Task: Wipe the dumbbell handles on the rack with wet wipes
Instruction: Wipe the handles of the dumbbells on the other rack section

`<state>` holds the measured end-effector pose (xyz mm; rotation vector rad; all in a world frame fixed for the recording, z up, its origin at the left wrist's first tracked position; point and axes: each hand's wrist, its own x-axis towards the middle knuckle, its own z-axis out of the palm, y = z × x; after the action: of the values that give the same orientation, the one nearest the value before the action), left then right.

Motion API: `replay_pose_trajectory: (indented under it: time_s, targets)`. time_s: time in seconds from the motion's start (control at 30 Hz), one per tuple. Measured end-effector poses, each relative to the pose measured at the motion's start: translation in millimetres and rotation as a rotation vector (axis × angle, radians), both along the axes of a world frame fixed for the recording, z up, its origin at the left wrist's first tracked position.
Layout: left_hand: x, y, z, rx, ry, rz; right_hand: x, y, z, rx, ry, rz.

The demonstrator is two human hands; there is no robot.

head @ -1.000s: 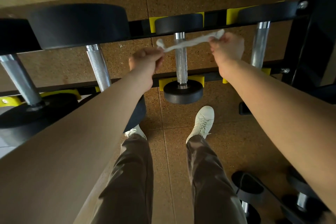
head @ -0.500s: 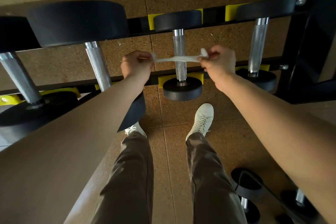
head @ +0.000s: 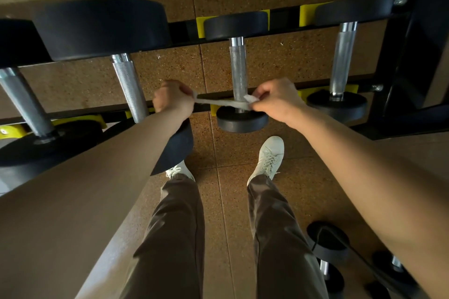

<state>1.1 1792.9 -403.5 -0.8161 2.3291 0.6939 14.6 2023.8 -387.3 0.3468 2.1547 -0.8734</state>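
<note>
The wet wipe [head: 224, 103], twisted into a thin strip, is stretched taut across the centre dumbbell handle [head: 238, 73] at its near end, just above the lower black head [head: 242, 122]. One end is gripped by the L hand [head: 173, 99], fingers curled round it, just left of that handle. The other end is pinched betw. thumb & fingertips of the R hand [head: 277, 99], just right of it. A bigger dumbbell [head: 130, 85] is racked left of the handle & another [head: 342, 60] right of it, on the same rack [head: 413, 56]. White shoes [head: 269, 156] are seen below the handle.
</note>
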Motion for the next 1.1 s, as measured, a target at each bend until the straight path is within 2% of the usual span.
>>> replay_pose_trajectory:
  time_s: [0.07, 0.1, 0.2, 0.23, 0.3, 0.4, 0.47, 0.53, 0.6, 0.67, 0.73, 0.9, 1.1]
  targets:
    - [1.9, -5.4, -2.3, -0.036, -0.032, -0.036, 3.5, 1.5, 0.4, 0.044, 0.033, 0.011]
    - [3.0, -3.7, -1.0, 0.006, -0.043, -0.065, 4.5, 5.0, 0.1, 0.095, 0.047, -0.003]
    - [8.9, 11.0, 10.6, 0.287, -0.082, -0.229, 6.1, 16.4, -2.9, 0.269, 0.064, -0.062]
    - [11.6, 14.1, 12.2, 0.325, -0.089, -0.292, 6.3, 17.8, -3.7, 0.297, 0.07, -0.07]
    - [12.4, 11.0, 8.1, 0.222, -0.084, -0.333, 6.8, 15.2, -2.5, 0.275, 0.077, -0.052]
    - [9.3, -4.7, 2.6, -0.048, -0.067, -0.238, 9.9, 2.4, 5.1, 0.09, 0.068, -0.02]
    - [9.7, -8.1, 7.7, -0.045, 0.025, -0.216, 11.2, -4.3, 15.9, -0.095, 0.08, -0.18]
    - [10.7, -4.4, 18.4, 0.022, 0.147, -0.254, 9.4, -4.0, 27.4, -0.332, 0.053, -0.482]
    - [11.1, 3.5, 29.9, 0.208, 0.21, -0.302, 6.1, -0.4, 35.7, -0.535, -0.022, -0.695]
    - [10.3, 15.1, 41.3, 0.449, 0.183, -0.335, 3.1, 2.1, 40.2, -0.61, -0.071, -0.75]
    - [8.5, 25.3, 50.6, 0.585, 0.177, -0.382, 0.1, 2.7, 44.5, -0.642, -0.089, -0.762]
    - [1.8, 33.6, 56.2, 0.663, 0.164, -0.503, -10.1, 1.6, 56.3, -0.78, -0.136, -0.896]
    - [5.1, 35.4, 63.8, 0.708, 0.234, -0.436, -16.6, -4.4, 67.7, -0.986, -0.205, -1.029]
